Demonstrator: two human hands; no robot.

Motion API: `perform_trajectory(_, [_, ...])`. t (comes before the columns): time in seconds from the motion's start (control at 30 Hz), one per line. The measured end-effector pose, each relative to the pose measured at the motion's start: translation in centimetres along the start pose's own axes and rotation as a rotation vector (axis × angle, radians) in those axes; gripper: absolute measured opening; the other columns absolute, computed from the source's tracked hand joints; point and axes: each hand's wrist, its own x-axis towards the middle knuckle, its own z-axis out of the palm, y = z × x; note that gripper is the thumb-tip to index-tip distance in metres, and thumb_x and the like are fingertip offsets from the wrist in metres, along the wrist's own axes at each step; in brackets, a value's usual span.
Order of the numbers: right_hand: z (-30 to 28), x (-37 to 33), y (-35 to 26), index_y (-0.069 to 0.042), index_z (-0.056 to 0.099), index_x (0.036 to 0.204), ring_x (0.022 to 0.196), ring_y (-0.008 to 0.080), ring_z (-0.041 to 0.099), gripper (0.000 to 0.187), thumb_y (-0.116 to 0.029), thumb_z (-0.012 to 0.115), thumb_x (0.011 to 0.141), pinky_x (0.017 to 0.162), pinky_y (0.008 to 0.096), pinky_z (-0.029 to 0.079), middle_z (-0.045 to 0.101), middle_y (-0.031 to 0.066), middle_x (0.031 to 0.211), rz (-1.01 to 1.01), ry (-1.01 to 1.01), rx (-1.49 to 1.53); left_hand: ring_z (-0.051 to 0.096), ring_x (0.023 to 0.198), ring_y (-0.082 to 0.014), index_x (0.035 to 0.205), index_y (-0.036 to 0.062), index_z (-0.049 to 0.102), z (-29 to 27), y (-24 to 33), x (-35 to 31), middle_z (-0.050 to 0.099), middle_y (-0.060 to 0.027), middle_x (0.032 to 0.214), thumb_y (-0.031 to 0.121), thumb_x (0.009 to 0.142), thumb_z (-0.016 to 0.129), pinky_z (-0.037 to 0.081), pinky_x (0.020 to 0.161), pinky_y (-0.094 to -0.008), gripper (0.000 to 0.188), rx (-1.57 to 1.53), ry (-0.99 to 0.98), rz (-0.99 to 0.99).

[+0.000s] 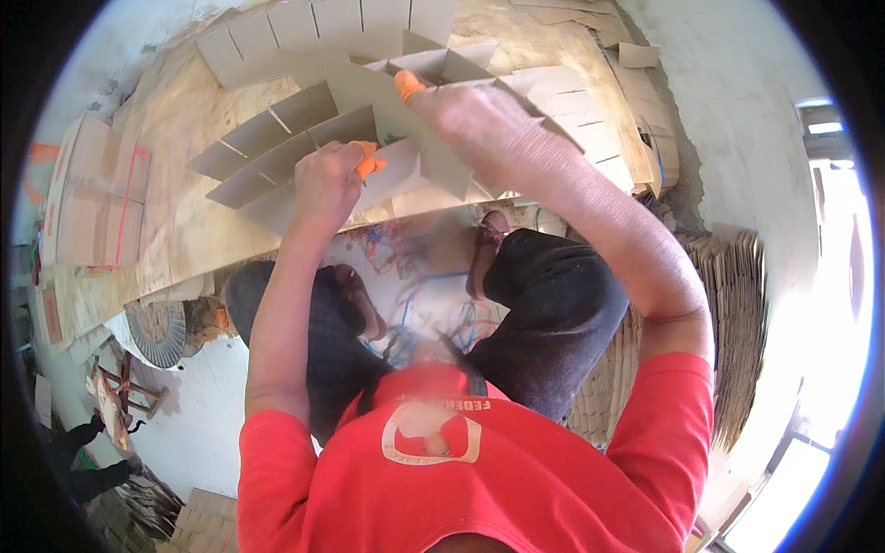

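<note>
Slotted cardboard dividers (267,138) stand on edge on a wooden table in front of me, partly fitted into one another. My left hand (330,182) is closed at the near end of the left strips, an orange wrap on its thumb or finger. My right hand (484,124), slightly blurred and also with an orange finger wrap, curls over a second group of crossed dividers (452,66) farther right. The palm hides part of those pieces. Between the hands, a flat grey-brown sheet (383,111) links the two groups.
More slotted strips (323,28) line the table's far side, and others (562,97) lie at the right. A taped cardboard box (100,198) sits on the left of the table (175,235). Stacked cardboard (733,323) stands by the right wall. Blue and red cords (406,309) litter the floor between my feet.
</note>
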Motion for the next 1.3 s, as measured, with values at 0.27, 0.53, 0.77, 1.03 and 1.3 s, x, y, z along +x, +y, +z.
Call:
perform_trajectory(0.27, [2.2,-2.7,2.2,0.002,0.062,0.106,0.096,0.0362,0.065,0.025,-0.012,0.064,0.085,0.080,0.0432,0.053,0.067,0.0208,0.095,0.077,-0.197,0.245,0.065,0.072,-0.0266,0.092,0.0078,0.073,0.1,0.3,0.2,0.067,-0.0111,0.079,0.010,0.070,0.077,0.051,0.062,-0.0366,0.022,-0.083,0.005,-0.025])
perform_trajectory(0.53, [4.3,-17.4,17.3,-0.001,0.047,0.127,0.113,0.0390,0.054,0.070,-0.056,0.062,0.086,0.094,0.0483,0.046,0.056,0.0243,0.123,0.855,0.160,-0.295,0.064,0.078,-0.0254,0.106,0.0021,0.069,-1.7,2.3,-0.2,0.067,-0.0108,0.086,0.014,0.066,0.085,0.051,0.067,-0.0375,0.045,-0.011,0.182,0.099])
perform_trajectory(0.77, [14.1,-20.6,19.8,0.003,0.063,0.114,0.111,0.0381,0.056,0.073,-0.060,0.070,0.077,0.095,0.0462,0.045,0.062,0.0233,0.115,0.807,-0.160,-0.072,0.063,0.078,-0.0264,0.108,0.0064,0.070,-2.3,-0.2,-2.0,0.068,-0.0096,0.086,0.024,0.068,0.084,0.050,0.071,-0.0383,0.046,0.095,0.144,0.110])
perform_trajectory(1.03, [13.4,-22.8,21.5,0.002,0.054,0.093,0.077,0.0439,0.058,0.011,-0.005,0.053,0.084,0.067,0.0528,0.045,0.059,0.0249,0.083,0.515,-0.076,-0.245,0.062,0.083,-0.0242,0.106,0.0028,0.064,-4.1,-0.2,-3.6,0.067,-0.0055,0.086,0.032,0.074,0.077,0.048,0.080,-0.0367,0.045,0.165,0.085,0.078])
perform_trajectory(1.3, [14.1,-24.2,21.7,0.001,0.056,0.101,0.075,0.0416,0.062,0.021,-0.006,0.061,0.082,0.064,0.0472,0.048,0.063,0.0225,0.083,0.623,-0.028,-0.016,0.061,0.087,-0.0233,0.108,0.0035,0.062,-6.0,-0.3,-4.6,0.066,-0.0053,0.088,0.034,0.073,0.077,0.045,0.085,-0.0354,0.048,0.212,0.124,0.018])
